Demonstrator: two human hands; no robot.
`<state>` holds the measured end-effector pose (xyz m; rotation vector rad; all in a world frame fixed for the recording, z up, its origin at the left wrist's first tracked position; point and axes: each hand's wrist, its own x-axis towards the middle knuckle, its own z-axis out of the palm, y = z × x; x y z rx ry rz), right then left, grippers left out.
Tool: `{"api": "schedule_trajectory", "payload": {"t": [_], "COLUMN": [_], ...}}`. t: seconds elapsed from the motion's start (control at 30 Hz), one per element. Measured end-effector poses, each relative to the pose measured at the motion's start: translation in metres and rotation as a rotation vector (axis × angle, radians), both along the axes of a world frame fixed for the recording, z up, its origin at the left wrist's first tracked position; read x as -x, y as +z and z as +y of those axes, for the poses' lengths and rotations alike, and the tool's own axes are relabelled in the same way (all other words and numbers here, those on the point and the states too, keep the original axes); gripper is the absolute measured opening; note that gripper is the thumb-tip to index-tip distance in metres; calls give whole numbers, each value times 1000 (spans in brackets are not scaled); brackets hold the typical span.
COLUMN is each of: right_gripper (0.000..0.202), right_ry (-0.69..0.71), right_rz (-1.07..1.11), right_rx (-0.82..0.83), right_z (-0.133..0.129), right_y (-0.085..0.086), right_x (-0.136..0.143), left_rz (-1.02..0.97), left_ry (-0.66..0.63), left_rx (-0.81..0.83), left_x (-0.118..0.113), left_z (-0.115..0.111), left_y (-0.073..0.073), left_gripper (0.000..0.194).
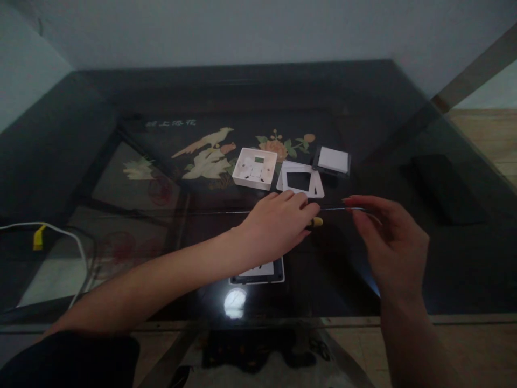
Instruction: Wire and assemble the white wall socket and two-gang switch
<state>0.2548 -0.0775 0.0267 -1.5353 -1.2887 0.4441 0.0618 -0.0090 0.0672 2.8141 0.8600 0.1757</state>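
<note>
My left hand (283, 223) reaches across the table, fingers curled down over a tool handle with a yellow end (318, 221); the rest of the tool is hidden under the palm. To its right, my right hand (393, 237) holds thumb and forefinger in a pinch around a thin, pale strand (355, 208). Below my left wrist lies a dark-and-white switch panel (262, 272), partly covered by the forearm. Beyond the left hand stand an open white wall box (255, 168), white frames (317, 186) lying overlapped, and a dark module with a white face (333, 160).
A white cable (83, 253) with a yellow tag (38, 237) runs along the left side. A dark flat object (444, 188) lies at the right. The glossy dark table (226, 91) has an inlaid bird-and-flower picture and meets a wall at the back.
</note>
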Motion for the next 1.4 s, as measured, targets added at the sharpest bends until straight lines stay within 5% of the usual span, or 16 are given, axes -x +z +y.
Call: {"api": "schedule_trajectory", "payload": {"t": [0.2,0.37,0.5,0.6,0.73,0.87,1.0,1.13,1.4], "right_gripper": [18,19,18,19,39,68,79,78,75], "right_ry": [80,90,77,185,490,655,660,651,647], "right_rz": [43,43,15,-67,-276,-416,-441,-444,-459], "right_rx": [-24,-51,-31,20,41,38,73,117,118], "right_z": [-2,-5,-10,-16,-24,-26,-25,-25,-25], "right_y": [2,3,4,5,3,-6,-16,-21,-20], "right_x": [1,1,4,15,44,73,85,86,87], "left_rz": [199,157,-329,-760,-1395,-1760,-1783,-1735,-1650], "left_ry": [13,55,176,303,634,852,852,804,744], "left_rx": [-80,-112,-208,-127,274,525,305,52,-66], "left_x": [-35,-15,36,80,115,124,115,105,100], "left_z": [3,8,6,-5,-27,-46,-54,-54,-57], "left_y": [-17,0,32,42,23,-9,-27,-30,-30], "left_gripper": [15,22,40,56,38,42,51,51,51]}}
